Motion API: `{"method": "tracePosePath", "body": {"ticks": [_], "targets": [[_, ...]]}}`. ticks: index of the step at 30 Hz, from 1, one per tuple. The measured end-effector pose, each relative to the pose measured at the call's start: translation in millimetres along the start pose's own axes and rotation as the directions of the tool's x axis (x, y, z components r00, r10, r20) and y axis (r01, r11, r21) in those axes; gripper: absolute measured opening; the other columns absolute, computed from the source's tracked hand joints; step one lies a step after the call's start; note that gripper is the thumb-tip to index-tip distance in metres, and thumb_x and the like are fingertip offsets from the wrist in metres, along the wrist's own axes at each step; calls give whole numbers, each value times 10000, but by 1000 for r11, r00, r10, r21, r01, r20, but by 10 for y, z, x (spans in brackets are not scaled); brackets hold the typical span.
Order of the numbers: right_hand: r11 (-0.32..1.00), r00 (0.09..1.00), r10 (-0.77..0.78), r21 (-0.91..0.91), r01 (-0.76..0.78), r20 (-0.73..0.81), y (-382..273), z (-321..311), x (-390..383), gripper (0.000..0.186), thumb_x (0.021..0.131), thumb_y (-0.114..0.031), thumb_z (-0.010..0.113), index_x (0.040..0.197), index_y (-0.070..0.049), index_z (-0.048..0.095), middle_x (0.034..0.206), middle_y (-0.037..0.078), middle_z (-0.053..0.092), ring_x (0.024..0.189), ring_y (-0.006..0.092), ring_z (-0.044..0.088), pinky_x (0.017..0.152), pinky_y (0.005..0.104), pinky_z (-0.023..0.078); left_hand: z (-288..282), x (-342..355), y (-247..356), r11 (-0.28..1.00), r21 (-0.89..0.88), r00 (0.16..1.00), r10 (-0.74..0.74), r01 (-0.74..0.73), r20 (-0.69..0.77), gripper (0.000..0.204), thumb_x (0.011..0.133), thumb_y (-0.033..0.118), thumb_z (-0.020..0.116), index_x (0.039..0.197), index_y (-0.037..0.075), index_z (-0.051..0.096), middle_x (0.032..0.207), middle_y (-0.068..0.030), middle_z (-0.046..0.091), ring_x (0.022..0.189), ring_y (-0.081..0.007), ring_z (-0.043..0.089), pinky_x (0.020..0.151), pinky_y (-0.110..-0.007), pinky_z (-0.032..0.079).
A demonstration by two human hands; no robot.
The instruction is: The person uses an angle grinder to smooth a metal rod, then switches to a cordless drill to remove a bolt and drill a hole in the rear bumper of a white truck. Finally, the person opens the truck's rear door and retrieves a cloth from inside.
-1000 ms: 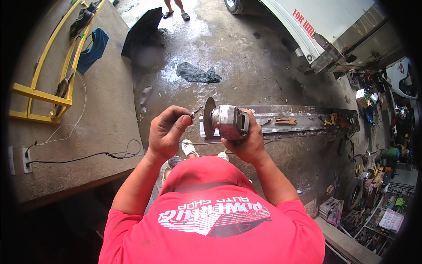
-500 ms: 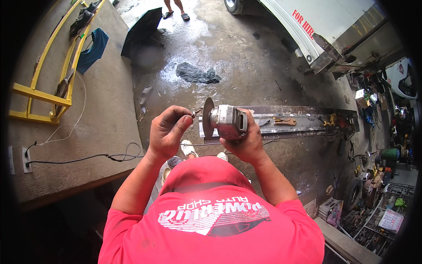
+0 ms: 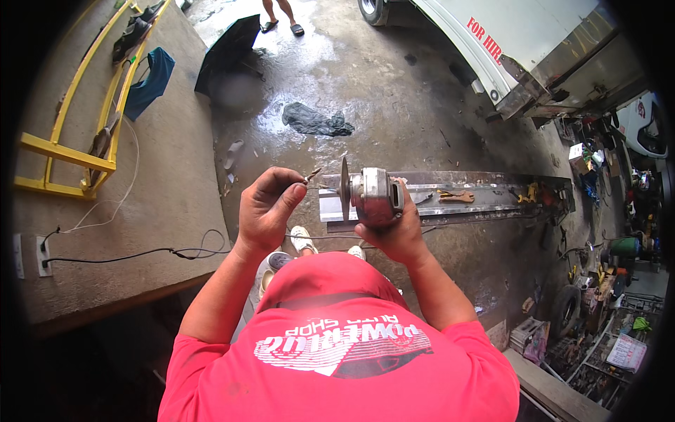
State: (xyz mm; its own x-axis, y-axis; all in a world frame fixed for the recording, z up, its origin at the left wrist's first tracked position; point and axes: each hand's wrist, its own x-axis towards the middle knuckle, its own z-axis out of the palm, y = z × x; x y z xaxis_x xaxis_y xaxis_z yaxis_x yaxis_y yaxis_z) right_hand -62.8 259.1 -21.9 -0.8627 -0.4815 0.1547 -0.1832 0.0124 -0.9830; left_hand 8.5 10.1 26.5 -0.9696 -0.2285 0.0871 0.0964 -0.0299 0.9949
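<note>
My left hand (image 3: 271, 211) pinches a small, thin metal piece (image 3: 311, 176) between thumb and finger, just left of a disc. My right hand (image 3: 397, 228) grips a silver angle grinder (image 3: 374, 197) whose thin disc (image 3: 344, 190) stands on edge, facing left, close to the small piece but apparently apart from it. Below them lies a long steel channel (image 3: 492, 193) on the floor, with a tan tool or glove (image 3: 455, 196), too small to identify, and a yellow tool (image 3: 527, 195) on it.
A concrete ledge (image 3: 140, 239) with yellow frames (image 3: 68, 146) and cords lines the left. A dark crumpled sheet (image 3: 316, 119) lies on wet floor (image 3: 380, 91). Another person's legs (image 3: 281, 17) stand ahead. A white truck (image 3: 534, 42) is upper right; clutter and a tyre (image 3: 566, 309) are at right.
The grinder has turned in my right hand and shifted slightly right, so its disc appears more edge-on. More of the small piece in my left hand shows, pointing up and rightward.
</note>
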Motion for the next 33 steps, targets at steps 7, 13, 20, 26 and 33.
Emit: {"method": "tracePosePath", "body": {"ticks": [7,13,20,26,33], "targets": [[996,996,92,6,-92,8,-61,-102,6,740,666,-29,898,1317,-66,548,1174,57,680,1062,158,639,969,338,520,7,11,7,1000,11,1000,-7,7,5,118,1015,100,702,1085,4,698,973,10,675,920,-65,575,845,-226,459],[998,998,61,-18,-61,25,-67,-107,22,723,668,-48,903,1302,-65,555,1155,67,697,1047,160,666,947,337,541,6,17,3,1000,2,999,4,-4,38,158,1043,163,678,1097,16,706,946,18,682,878,-57,577,785,-219,459],[992,994,100,-86,-96,42,-134,-117,16,789,670,-72,920,1358,-40,534,1211,78,679,1089,169,652,982,345,522,7,15,-33,1000,-18,999,-4,5,36,212,1059,226,662,1104,24,706,978,-4,722,890,-69,625,765,-228,478],[991,992,115,-68,-112,51,-140,-120,28,773,672,-90,920,1345,-51,541,1200,82,678,1078,180,656,973,343,525,2,21,-32,999,-34,999,-23,24,40,215,1071,224,638,1102,21,702,985,-15,730,884,-79,645,751,-238,488],[997,997,55,-63,-52,59,-129,-106,67,755,674,-82,904,1338,-52,546,1185,83,684,1082,186,659,973,350,527,-23,26,-76,993,-114,998,-41,45,39,209,1077,207,626,1112,11,689,984,-33,733,875,-88,649,746,-241,492]]}}
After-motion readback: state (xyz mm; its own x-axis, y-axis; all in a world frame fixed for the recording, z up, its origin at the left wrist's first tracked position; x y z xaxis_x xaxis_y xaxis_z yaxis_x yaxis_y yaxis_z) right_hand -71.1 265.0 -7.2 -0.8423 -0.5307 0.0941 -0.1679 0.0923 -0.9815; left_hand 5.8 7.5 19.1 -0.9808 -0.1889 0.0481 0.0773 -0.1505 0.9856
